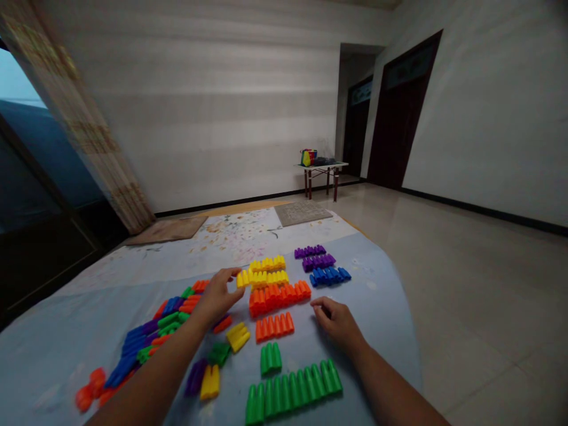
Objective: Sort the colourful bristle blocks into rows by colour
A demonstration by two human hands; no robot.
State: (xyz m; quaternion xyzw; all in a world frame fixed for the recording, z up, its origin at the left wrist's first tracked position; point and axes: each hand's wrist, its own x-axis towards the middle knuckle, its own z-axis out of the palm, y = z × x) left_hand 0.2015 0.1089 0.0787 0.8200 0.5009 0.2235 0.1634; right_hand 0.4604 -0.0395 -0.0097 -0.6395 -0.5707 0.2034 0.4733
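the left hand's (pixel 216 299) thumb and forefinger close narrowly on a yellow bullet-shaped plastic block (pixel 242 278), mid-frame; the right hand (pixel 338 322) curls beside orange rows (pixel 279 297), its contents impossible to tell. purple (pixel 318 262), blue (pixel 329 276) and green rows (pixel 295 390) appear grouped; a mixed-colour pile (pixel 149 327), lower left, looks yet ungrouped.

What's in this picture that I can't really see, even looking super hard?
All in the head view:
- Mixed pile of pieces: partly hidden behind the left forearm.
- Inside of the right hand: hidden by the hand itself.
- Orange-red lumps at lower left: too blurry for exact shapes.
- Dark things on the far table: too small to name.
- Both elbows: cut off by the bottom edge.
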